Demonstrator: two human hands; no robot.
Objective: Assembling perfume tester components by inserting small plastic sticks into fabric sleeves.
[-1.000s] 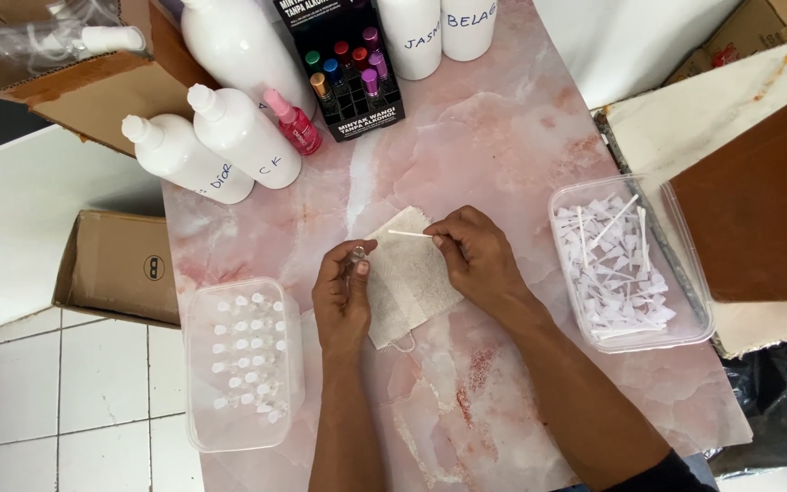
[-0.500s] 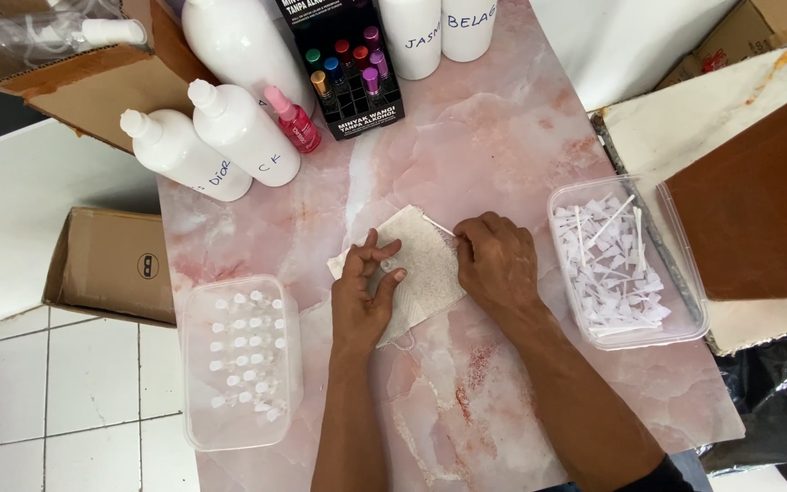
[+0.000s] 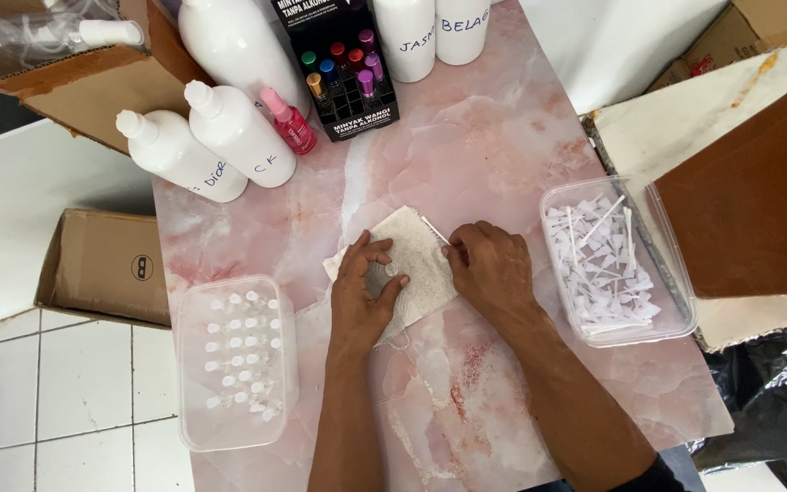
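Flat, left hand (image 3: 363, 301) spread on cloth (image 3: 416, 260), right hand (image 3: 489, 269) curled, pinching its edge

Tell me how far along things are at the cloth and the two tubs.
Done: the left tub holds rows of small clear vials. In hand: the left hand presses on the white cloth while the right hand pinches a thin white stick at the cloth's edge. Left: the right tub holds a heap of white sticks.
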